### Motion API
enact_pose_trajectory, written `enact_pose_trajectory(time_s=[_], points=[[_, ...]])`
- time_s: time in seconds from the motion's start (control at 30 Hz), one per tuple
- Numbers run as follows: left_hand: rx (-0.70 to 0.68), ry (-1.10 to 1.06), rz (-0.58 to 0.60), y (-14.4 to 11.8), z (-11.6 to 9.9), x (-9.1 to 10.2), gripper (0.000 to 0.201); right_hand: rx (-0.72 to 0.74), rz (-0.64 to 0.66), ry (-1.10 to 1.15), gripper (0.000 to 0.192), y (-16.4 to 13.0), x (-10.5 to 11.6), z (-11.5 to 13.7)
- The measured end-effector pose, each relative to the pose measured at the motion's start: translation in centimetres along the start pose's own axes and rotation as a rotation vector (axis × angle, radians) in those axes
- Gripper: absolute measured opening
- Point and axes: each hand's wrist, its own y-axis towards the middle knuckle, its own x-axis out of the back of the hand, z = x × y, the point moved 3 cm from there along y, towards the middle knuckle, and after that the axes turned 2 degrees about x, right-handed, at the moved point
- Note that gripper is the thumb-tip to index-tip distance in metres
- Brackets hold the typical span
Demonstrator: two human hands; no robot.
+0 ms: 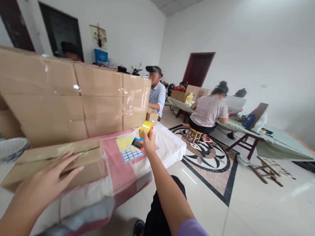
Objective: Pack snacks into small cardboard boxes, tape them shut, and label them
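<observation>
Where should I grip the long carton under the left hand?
Probably at both short ends, coming from left and right: the carton lies flat, long side toward you, and stacked boxes stand close along its far side. The right hand holds the tape dispenser.

Left grip (pixel 47 179) on cardboard box (pixel 89 161), yellow tape roll (pixel 147 127) in right grip (pixel 149 141)

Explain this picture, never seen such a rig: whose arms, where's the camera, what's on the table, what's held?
No machine here: these are a person's bare hands, seen from a camera worn on the head, facing forward and down. The left hand is spread over a cardboard box. The right hand has a roll of yellow tape in its grip. The cloth-covered table also carries a sheet with blue-edged patches and stacked boxes. Other people sit beyond.
</observation>
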Motion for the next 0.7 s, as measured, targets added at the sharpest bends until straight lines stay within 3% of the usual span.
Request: enact_pose_trajectory(time_s=[0.1,0.27,0.6,0.7], points=[[-0.053,0.095,-0.148,-0.6,0.2,0.2,0.053,0.157,-0.104,0.136,0.042,-1.5,-2.0,2.1],[0.005,0.336,-0.314,-0.8,-0.6,1.0,0.050,0.283,-0.045,0.284,0.032,-3.9,-4.4,5.1],[-0.121,0.267,-0.279,-0.1,0.8,1.9,0.025,0.175,0.030,0.490,0.033,-5.4,-5.6,6.0],[-0.226,0.205,-0.304,-0.2,0.4,2.6,0.018,0.167,0.068,0.515,0.034,-5.7,-5.6,6.0]])
